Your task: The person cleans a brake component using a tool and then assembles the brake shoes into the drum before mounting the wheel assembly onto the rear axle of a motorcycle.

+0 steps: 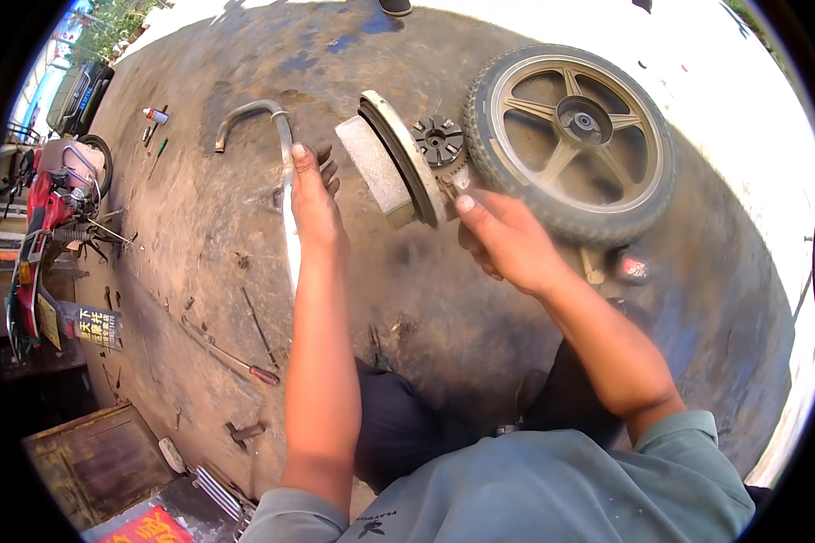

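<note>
In mid-air before me, a round drum-brake plate (407,163) is tilted on edge, with a broad pale-grey curved block (367,167), like a brake shoe, on its left side. My right hand (507,237) grips a small metal part at the plate's lower right edge between thumb and fingers. To the left of the plate my left hand (317,201) is raised, thumb up and fingers apart, holding nothing that I can see. Behind that hand runs a bent metal tube (286,154), partly covered by it. A dark slotted hub piece (438,140) lies beyond the plate.
A spoked wheel with tyre (663,154) lies at the right, a small red can (632,268) by it. Left on the stained floor are a red-handled screwdriver (263,375), a metal rod (259,326) and a spray bottle (156,116). A red motorcycle (50,204) stands far left.
</note>
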Demonstrator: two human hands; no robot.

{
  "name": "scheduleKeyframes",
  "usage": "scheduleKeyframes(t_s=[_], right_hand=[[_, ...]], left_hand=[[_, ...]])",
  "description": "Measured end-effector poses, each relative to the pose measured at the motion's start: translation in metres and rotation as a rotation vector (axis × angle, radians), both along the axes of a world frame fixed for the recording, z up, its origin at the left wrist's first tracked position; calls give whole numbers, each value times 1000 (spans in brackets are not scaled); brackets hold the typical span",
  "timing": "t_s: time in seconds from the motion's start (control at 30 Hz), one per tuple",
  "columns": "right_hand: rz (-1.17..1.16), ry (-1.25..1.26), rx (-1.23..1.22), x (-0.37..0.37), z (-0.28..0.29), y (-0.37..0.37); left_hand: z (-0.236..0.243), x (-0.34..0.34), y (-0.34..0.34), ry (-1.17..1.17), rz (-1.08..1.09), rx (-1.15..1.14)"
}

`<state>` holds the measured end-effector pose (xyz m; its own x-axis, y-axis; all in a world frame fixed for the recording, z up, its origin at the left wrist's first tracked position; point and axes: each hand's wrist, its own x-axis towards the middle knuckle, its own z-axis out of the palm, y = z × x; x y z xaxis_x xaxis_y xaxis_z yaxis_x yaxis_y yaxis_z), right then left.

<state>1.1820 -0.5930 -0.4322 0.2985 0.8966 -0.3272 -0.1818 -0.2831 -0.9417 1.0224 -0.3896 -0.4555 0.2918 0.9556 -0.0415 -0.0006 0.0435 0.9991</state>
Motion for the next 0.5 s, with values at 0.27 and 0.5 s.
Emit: scheduleKeyframes(t_s=[0.27, 0.5], right_hand=[[30, 364, 69, -10, 33, -6], [-45, 481, -9, -4, 38, -4]], left_hand=[[-28, 15, -10, -586, -294, -472], [-15, 25, -12, -648, -202, -356]])
